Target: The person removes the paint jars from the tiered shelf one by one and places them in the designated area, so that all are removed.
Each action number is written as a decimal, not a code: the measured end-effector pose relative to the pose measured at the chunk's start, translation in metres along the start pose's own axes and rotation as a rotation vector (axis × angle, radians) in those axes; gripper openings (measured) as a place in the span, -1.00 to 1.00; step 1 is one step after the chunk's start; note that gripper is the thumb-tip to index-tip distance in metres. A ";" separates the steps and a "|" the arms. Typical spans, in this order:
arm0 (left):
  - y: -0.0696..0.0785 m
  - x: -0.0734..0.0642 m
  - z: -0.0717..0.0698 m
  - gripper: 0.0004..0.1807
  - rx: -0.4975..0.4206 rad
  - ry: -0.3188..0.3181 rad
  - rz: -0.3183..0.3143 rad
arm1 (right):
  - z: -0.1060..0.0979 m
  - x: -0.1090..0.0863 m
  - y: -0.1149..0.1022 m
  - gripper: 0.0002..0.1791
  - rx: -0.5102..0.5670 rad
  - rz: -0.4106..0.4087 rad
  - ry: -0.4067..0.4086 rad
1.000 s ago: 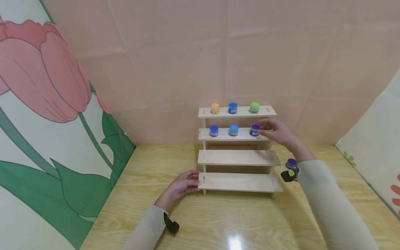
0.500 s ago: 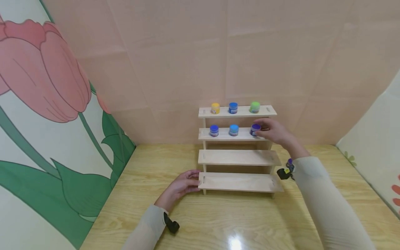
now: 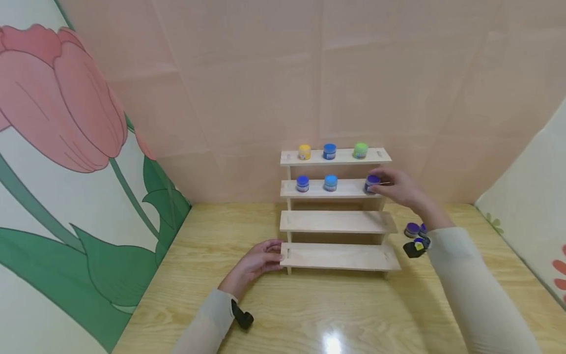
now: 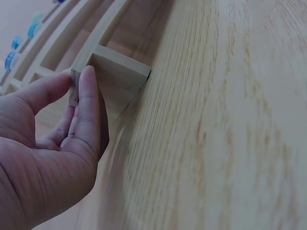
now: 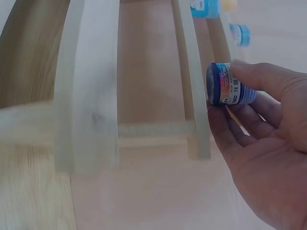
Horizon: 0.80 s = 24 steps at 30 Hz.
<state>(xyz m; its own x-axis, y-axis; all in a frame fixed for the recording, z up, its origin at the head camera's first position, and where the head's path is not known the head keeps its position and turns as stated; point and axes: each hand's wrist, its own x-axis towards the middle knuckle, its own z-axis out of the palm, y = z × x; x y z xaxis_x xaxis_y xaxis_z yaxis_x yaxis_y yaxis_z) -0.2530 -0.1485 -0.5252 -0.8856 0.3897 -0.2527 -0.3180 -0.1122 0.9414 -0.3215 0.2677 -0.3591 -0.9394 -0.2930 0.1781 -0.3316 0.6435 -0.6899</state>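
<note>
A dark purple paint jar point(image 3: 372, 184) is held between the thumb and fingers of my right hand point(image 3: 395, 188), at the right end of the rack's second shelf from the top. In the right wrist view, the jar point(image 5: 230, 85) shows a colourful label, its base close to the shelf. My left hand point(image 3: 260, 259) pinches the left end of the lowest board of the wooden stepped rack point(image 3: 338, 256); in the left wrist view, thumb and fingers point(image 4: 88, 103) lie on either side of it. Blue point(image 3: 302, 184) and light blue point(image 3: 330, 183) jars share the second shelf.
Yellow point(image 3: 304, 152), blue point(image 3: 329, 151) and green point(image 3: 360, 151) jars stand on the top shelf. On the wooden table point(image 3: 309, 309), purple-lidded jars point(image 3: 412, 229) stand right of the rack, close to the right wrist camera point(image 3: 414, 248). A pinkish wall covering rises behind.
My right hand has taken hold of the purple jar and shifted it rightward along the second shelf. The left hand stays at the lowest board.
</note>
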 end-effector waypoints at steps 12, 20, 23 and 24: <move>0.001 -0.001 0.000 -0.38 -0.002 0.010 -0.004 | -0.019 -0.034 0.017 -0.39 0.003 0.000 0.010; 0.002 -0.003 0.002 -0.38 -0.003 0.006 -0.010 | -0.034 -0.060 0.030 -0.40 -0.045 0.019 0.028; 0.003 -0.003 0.002 -0.37 0.001 -0.001 -0.012 | -0.039 -0.071 0.037 -0.38 -0.057 0.045 0.018; 0.003 -0.003 0.002 -0.37 0.001 -0.003 -0.013 | -0.041 -0.074 0.040 -0.38 -0.057 0.055 0.021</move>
<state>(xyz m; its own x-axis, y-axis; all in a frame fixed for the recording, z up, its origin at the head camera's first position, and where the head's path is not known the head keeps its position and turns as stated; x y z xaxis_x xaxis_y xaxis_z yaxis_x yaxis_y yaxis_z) -0.2504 -0.1480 -0.5212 -0.8806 0.3935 -0.2640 -0.3287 -0.1060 0.9385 -0.2684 0.3436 -0.3712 -0.9576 -0.2420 0.1560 -0.2835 0.6978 -0.6577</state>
